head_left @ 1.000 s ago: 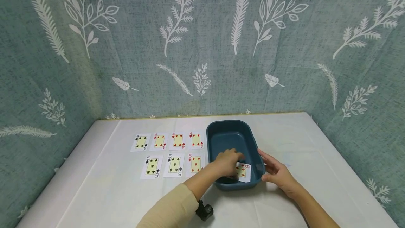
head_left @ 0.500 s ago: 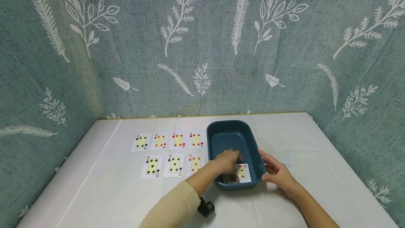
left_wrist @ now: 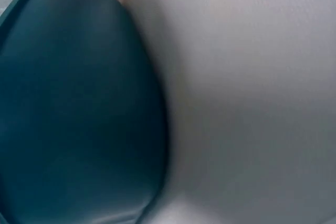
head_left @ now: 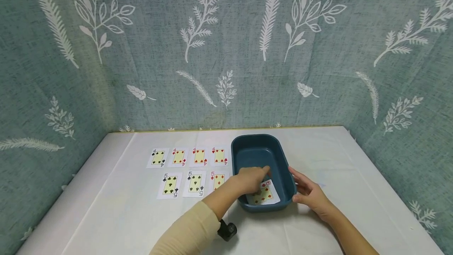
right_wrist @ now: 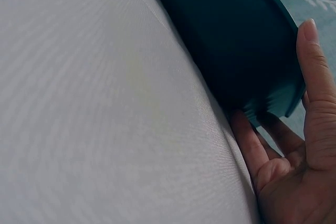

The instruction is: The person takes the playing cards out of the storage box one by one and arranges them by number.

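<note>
My left hand reaches over the near left rim into a dark teal bin. Its fingers are down at a playing card with red diamonds, which lies tilted at the bin's near end. The hand covers part of that card, and I cannot tell whether the fingers pinch it. At the bin's near right corner my right hand holds the wall. In the right wrist view its thumb lies along the rim and other fingers touch the lower wall.
Left of the bin, playing cards lie face up in two rows: several fours at the back, fives in front. My left forearm overlaps the five of diamonds. A black wrist camera hangs by that arm. Patterned cloth walls the white table.
Inside the bin my left fingers have shifted a little and the diamonds card has turned to a slant, covering a black-suited card seen under it before. My right hand has stayed put.
</note>
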`<state>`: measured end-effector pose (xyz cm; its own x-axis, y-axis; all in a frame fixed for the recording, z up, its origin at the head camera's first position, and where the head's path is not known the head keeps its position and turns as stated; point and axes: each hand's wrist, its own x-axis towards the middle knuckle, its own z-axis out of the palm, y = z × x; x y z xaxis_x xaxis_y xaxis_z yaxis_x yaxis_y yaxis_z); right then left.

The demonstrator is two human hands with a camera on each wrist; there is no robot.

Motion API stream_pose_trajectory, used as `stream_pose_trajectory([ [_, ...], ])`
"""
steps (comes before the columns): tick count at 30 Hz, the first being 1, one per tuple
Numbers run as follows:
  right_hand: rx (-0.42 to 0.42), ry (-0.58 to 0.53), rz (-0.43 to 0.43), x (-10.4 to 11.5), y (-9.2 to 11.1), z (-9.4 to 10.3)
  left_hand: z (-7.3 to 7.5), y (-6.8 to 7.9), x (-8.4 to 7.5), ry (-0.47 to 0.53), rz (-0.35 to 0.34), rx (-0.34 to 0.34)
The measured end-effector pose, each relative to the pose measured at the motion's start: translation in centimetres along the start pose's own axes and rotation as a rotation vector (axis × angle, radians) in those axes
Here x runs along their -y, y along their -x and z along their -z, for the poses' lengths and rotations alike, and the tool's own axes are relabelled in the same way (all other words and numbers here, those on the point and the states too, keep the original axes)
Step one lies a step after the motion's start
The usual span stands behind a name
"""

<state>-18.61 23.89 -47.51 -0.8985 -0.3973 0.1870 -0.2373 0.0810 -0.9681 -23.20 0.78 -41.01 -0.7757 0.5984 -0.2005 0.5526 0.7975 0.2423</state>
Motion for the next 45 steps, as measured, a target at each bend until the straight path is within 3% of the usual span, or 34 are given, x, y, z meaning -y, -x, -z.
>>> stream_pose_trajectory([
  [3, -0.003, 0.004, -0.003, -0.1, 0.1, 0.0, 0.2, 0.3, 0.2, 0.031, -0.005, -0.025],
  [13, -0.008, 0.005, -0.012, 0.0, 0.3, -0.1, 0.5, 0.9, 0.9, 0.276, -0.063, -0.098],
  [23, -0.005, 0.009, -0.036, 0.3, 0.2, -0.2, 1.0, 1.4, 1.5, 0.623, -0.112, -0.145],
  [31, -0.034, 0.037, -0.066, 0.5, 0.0, -0.2, 1.9, 2.4, 2.0, 0.72, -0.158, -0.18],
  [45, -0.032, 0.034, -0.072, 0.5, 0.0, -0.3, 3.0, 5.8, 2.9, 0.867, -0.122, -0.25],
])
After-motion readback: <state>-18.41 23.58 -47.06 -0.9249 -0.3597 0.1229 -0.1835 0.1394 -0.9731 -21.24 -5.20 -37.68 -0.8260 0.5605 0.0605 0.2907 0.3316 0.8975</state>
